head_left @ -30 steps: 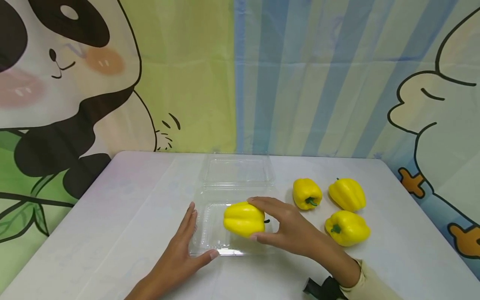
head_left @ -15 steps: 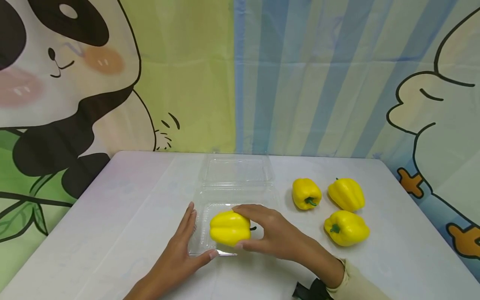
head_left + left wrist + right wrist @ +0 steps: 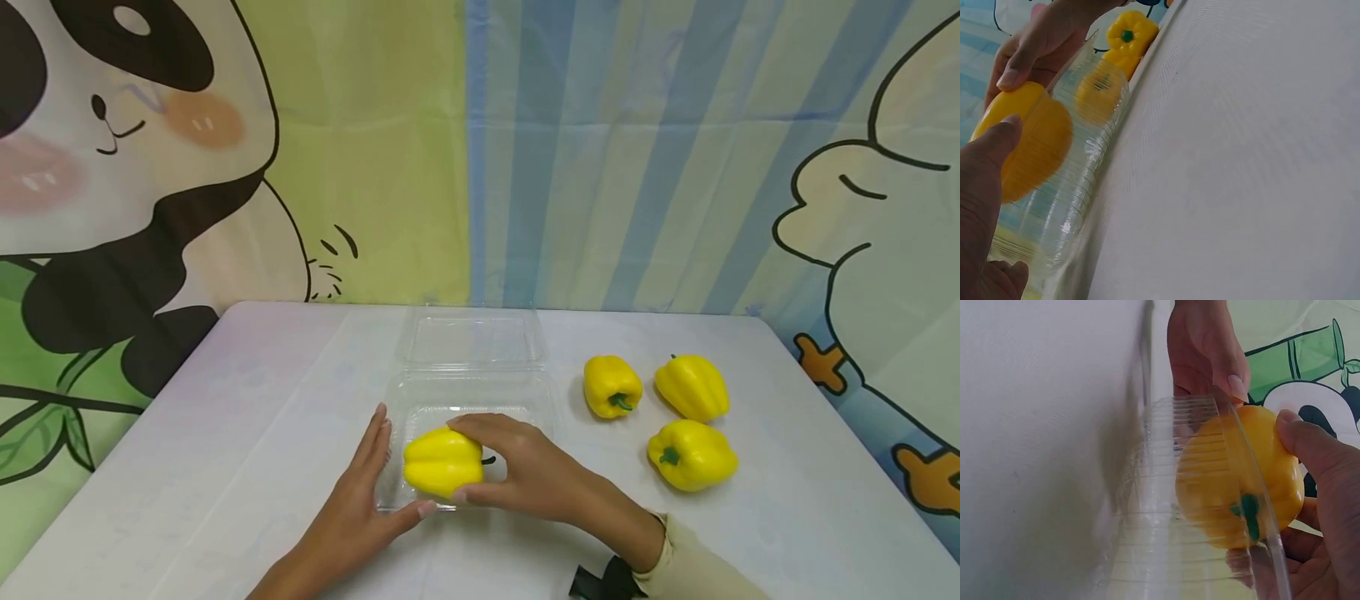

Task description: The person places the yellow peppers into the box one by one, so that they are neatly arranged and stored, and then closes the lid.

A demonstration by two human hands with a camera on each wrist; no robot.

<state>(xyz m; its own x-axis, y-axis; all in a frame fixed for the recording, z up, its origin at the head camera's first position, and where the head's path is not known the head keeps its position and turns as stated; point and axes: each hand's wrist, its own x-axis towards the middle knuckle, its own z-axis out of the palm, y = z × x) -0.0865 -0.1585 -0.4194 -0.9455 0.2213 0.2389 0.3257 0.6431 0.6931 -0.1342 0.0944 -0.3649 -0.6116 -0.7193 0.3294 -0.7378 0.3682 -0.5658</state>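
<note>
White table (image 3: 225, 467): right hand (image 3: 536, 475) grips pepper (image 3: 442, 461).

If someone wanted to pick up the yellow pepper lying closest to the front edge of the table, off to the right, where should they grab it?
Best guess: take the front pepper from above, fingers and thumb across its rounded middle. It lies on its side with the green stem pointing left, so its broad ribbed flanks face up and to the sides. The two other loose peppers lie behind it, so coming from above or the near side avoids them.
</note>
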